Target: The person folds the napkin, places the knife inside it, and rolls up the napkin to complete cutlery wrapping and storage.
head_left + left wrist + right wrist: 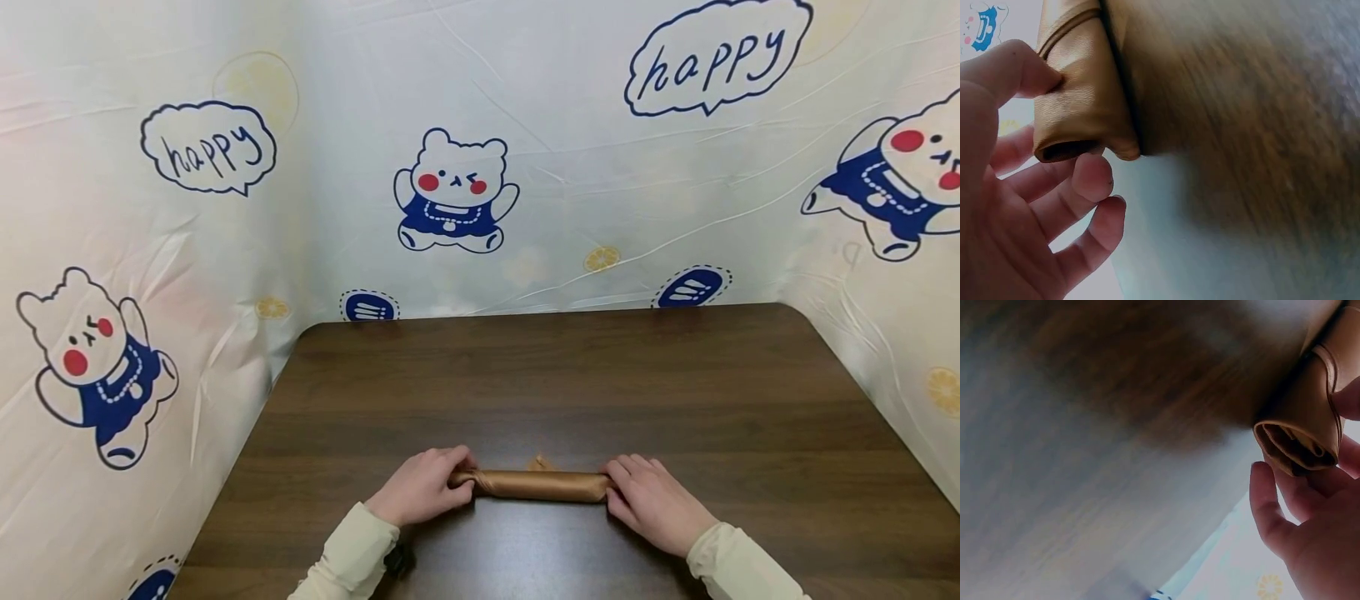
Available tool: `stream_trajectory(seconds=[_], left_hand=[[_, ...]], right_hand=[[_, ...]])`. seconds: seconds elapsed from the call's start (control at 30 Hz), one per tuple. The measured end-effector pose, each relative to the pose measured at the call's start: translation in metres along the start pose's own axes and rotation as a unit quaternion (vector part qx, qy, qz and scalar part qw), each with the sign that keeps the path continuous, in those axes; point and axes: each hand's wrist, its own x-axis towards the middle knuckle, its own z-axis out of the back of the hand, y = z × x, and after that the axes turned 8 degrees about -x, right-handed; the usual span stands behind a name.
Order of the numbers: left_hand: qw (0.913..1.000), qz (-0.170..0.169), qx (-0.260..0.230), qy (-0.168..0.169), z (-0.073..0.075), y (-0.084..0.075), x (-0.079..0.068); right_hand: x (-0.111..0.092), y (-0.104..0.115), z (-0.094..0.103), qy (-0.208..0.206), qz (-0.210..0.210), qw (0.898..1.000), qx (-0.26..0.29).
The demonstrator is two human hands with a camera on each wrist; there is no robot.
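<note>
A roll of shiny brown satin-like cloth [543, 486] lies crosswise on the dark wooden table [540, 392]. My left hand [423, 490] pinches its left end between thumb and fingers. At the right end, my right hand [660, 507] grips it the same way. In the left wrist view the rolled cloth [1085, 106] has a hollow end, and the thumb presses its side. Folded layers show at the open end of the cloth roll [1300, 419] in the right wrist view. A small tan scrap [540, 463] peeks out behind the roll; whether it belongs to the cloth, I cannot tell.
A pale curtain [555, 108] printed with bears and the word "happy" hangs behind the table and along both sides. The table's rounded back edge [540, 313] meets the curtain. Something small and black [399, 558] sits by the left sleeve [352, 546].
</note>
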Motion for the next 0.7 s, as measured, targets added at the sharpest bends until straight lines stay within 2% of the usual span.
stream_trajectory(seconds=[0.17,0.3,0.57,0.7], left_hand=[[0.9997,0.015,-0.017,0.005,-0.0008,0.0038,0.0002],[0.9999,0.015,-0.007,0.002,-0.0015,0.0055,0.0010],[0.9991,0.029,0.028,-0.007,-0.0015,0.0054,0.0019],[0.9984,0.031,0.041,-0.025,-0.0010,0.0025,0.0028]], right_hand=[[0.0011,0.0009,-0.0011,0.016,-0.018,0.999,0.023],[0.0030,0.0016,-0.0025,0.033,-0.041,0.998,0.034],[0.0083,0.0006,-0.0065,0.005,-0.048,0.999,0.000],[0.0098,-0.0004,-0.0098,0.001,-0.050,0.999,-0.015]])
